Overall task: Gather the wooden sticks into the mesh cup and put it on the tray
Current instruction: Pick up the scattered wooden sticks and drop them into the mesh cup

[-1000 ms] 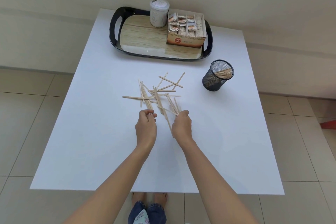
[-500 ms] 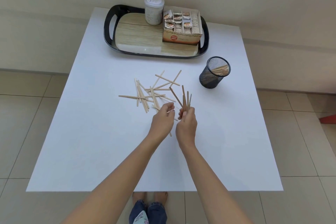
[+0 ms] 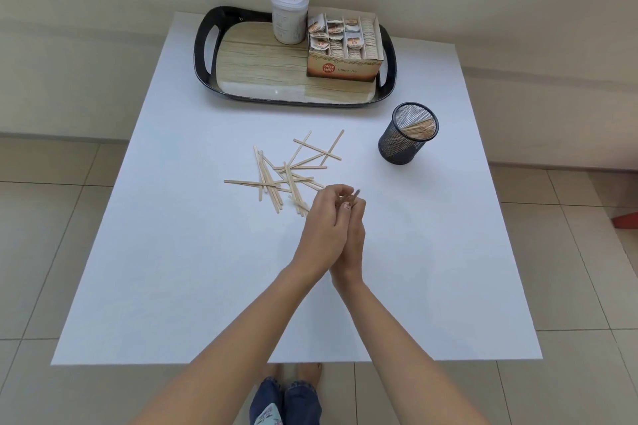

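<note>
Wooden sticks are mostly lying scattered mid-way across the white table. Some are already standing in the mesh cup, which is sitting on the table off the tray, and a few are being clasped between the left hand and right hand, both with fingers curled round them and only one end showing. Risk: the clasped few are probably being held unevenly, so one could get dropped or snagged on the rim, and the light cup could get tipped by a sideways knock.
</note>
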A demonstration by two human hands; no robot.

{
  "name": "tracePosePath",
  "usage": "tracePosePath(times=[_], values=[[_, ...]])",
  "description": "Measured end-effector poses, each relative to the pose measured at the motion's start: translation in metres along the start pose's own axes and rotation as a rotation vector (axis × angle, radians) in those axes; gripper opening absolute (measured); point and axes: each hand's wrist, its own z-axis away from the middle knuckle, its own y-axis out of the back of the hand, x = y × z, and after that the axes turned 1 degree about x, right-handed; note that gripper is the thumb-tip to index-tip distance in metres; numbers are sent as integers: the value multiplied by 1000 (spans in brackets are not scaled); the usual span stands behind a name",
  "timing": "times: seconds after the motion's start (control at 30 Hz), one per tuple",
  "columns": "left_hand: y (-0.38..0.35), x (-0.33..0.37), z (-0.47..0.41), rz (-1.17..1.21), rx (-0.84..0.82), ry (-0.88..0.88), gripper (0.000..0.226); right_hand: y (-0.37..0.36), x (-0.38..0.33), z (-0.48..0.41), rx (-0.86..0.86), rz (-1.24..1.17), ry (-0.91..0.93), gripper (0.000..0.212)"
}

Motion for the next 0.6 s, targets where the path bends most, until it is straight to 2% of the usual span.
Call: tracePosePath(times=[0.07, 0.13, 0.3, 0.37, 0.43, 0.5, 0.6], values=[[-1, -6, -1, -28, -19, 7, 29, -1, 0, 3, 0, -20, -9, 26], [-1, -10, 0, -36, -33, 22, 31, -6, 2, 7, -4, -139, -43, 35], [-2, -16, 6, -48, -98, 35, 41, -10, 10, 5, -103, -357, -223, 21], [0, -16, 8, -19, -103, 33, 42, -8, 9, 4, -65, -402, -256, 20], [2, -17, 10, 26, -75, 50, 41, -5, 7, 4, -23, -339, -210, 12], [6, -21, 13, 71, -12, 89, 39, -4, 11, 6, -43, -233, -118, 13], [12, -30, 17, 58, 74, 138, 39, -1, 19, 8, -103, -240, -126, 14]])
